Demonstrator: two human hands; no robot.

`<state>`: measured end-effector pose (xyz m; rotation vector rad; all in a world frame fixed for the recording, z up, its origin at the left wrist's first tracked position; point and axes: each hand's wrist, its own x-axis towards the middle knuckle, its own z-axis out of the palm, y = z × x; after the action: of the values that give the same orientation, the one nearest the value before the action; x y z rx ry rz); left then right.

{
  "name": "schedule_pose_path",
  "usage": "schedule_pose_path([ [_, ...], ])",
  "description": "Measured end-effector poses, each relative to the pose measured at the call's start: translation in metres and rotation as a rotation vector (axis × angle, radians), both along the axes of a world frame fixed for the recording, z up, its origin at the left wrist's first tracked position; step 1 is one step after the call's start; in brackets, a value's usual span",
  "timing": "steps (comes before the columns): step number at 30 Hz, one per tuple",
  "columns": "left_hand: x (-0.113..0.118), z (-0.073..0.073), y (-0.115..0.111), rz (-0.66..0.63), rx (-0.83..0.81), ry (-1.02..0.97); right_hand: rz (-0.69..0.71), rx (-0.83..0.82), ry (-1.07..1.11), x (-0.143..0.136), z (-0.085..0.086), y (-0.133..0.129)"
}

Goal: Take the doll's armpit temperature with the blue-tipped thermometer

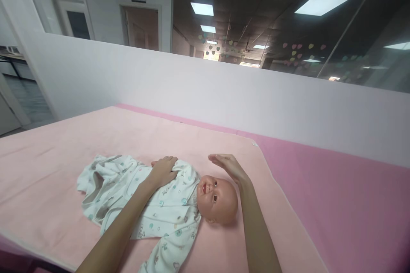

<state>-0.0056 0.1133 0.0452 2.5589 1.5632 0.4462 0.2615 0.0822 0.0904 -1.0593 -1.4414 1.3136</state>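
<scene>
A baby doll (221,201) lies on its back on a pink pad (224,247), its bald head toward the right. It wears a white patterned outfit (171,213) with long sleeves, and the lower part lies loose and crumpled at the left. My left hand (164,171) rests on the outfit near the doll's far sleeve, fingers bent and lying on the cloth. Just beyond the top of the doll's head, my right hand (228,165) is raised with its fingers stretched out, holding nothing.
A white partition wall (205,89) runs behind the pad. Darker pink surface (346,196) shows at the right and along the back edge. Beyond are doorways and a large window (272,21) with heart stickers.
</scene>
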Motion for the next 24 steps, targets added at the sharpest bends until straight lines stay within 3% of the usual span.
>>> schedule_pose_path([
  [5, 0.000, 0.000, 0.001, -0.004, -0.003, 0.003, 0.327, -0.114, -0.159, -0.003, 0.004, -0.007],
  [7, 0.000, 0.000, 0.001, 0.002, -0.008, 0.001, 0.256, -0.096, -0.114, -0.006, 0.003, -0.006],
  [10, 0.000, -0.001, 0.001, 0.003, -0.008, -0.002, -0.059, 0.014, 0.007, -0.010, 0.001, -0.002],
  [11, 0.000, -0.001, 0.001, 0.000, -0.006, -0.001, -0.097, 0.029, 0.005, -0.010, 0.001, -0.002],
  [12, 0.000, -0.001, 0.001, -0.002, -0.005, 0.000, -0.072, 0.019, -0.026, -0.011, 0.002, -0.002],
  [16, 0.000, -0.001, 0.000, -0.011, 0.001, -0.009, 0.274, -0.095, -0.267, -0.014, 0.009, -0.007],
  [21, -0.001, -0.004, 0.002, -0.017, 0.010, -0.044, 0.074, 0.051, -0.358, -0.019, 0.014, -0.009],
  [24, -0.003, -0.008, 0.005, -0.043, 0.019, -0.145, 0.224, 0.006, -0.447, -0.019, 0.016, -0.012],
])
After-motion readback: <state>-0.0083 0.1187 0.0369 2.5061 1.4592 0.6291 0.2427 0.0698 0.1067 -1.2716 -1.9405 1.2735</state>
